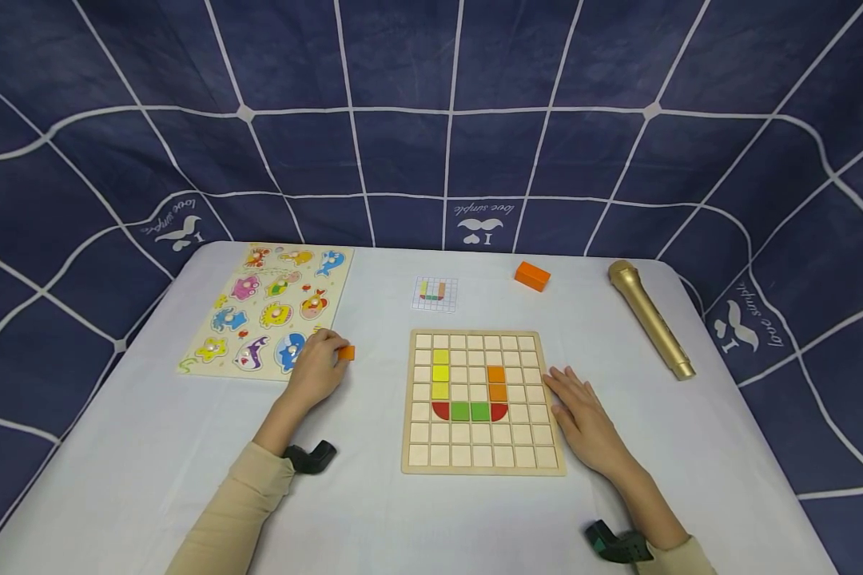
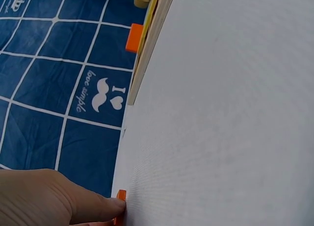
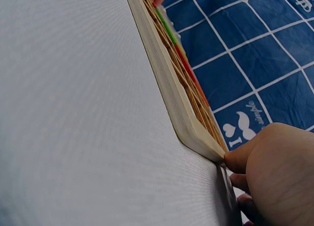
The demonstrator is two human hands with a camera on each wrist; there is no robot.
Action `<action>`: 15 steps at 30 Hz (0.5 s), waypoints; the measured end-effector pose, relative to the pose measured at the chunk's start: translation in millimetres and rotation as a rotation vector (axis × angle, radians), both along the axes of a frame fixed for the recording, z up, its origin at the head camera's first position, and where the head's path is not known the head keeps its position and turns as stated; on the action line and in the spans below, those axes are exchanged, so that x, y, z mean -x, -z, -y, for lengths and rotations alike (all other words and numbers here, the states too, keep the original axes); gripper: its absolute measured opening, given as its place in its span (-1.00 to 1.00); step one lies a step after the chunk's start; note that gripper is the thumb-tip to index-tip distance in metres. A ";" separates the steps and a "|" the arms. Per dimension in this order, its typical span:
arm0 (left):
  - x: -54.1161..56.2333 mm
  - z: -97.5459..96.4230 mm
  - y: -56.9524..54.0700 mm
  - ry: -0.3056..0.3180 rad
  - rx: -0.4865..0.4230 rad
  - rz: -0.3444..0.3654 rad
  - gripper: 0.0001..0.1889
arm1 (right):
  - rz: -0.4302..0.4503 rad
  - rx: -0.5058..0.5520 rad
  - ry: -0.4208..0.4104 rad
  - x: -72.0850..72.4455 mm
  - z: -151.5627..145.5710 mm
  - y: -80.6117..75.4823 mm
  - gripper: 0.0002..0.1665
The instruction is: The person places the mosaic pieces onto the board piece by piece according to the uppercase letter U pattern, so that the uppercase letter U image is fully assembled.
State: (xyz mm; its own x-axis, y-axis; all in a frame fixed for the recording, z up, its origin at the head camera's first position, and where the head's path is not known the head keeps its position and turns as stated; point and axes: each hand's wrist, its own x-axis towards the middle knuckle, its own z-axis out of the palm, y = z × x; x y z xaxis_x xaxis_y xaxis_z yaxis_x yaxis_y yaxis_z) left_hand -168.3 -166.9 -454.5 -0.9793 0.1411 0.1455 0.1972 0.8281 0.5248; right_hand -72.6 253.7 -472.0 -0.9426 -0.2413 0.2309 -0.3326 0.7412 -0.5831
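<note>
My left hand (image 1: pixel 318 369) pinches a small orange square tile (image 1: pixel 347 352) between thumb and fingers, over the lower right corner of the animal puzzle board. The left wrist view shows the thumb against the tile (image 2: pixel 120 195). My right hand (image 1: pixel 590 423) lies with fingers extended at the right edge of a wooden grid board (image 1: pixel 407 399). In the right wrist view its thumb touches the board's corner. Set in the grid are three yellow tiles (image 1: pixel 440 373) in a column, two orange tiles (image 1: pixel 497 383), two green tiles (image 1: pixel 470 411) and two rounded red tiles (image 1: pixel 441 410).
Behind the grid board lies a small pattern card (image 1: pixel 435 295) with a similar coloured shape. An orange block (image 1: pixel 532 276) is at the back, and a gold microphone (image 1: pixel 650 319) lies to the right. The animal puzzle board (image 1: pixel 219 335) is at the left.
</note>
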 end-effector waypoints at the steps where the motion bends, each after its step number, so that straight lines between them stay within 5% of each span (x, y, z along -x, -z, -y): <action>1: 0.2 0.0 0.6 0.000 0.000 -0.005 -0.77 | -0.003 -0.001 0.000 0.0 -0.1 0.1 -0.47; 15: 2.0 -11.3 -11.5 0.006 0.085 -0.039 -0.73 | -0.016 0.003 -0.007 0.9 -1.0 2.0 -0.47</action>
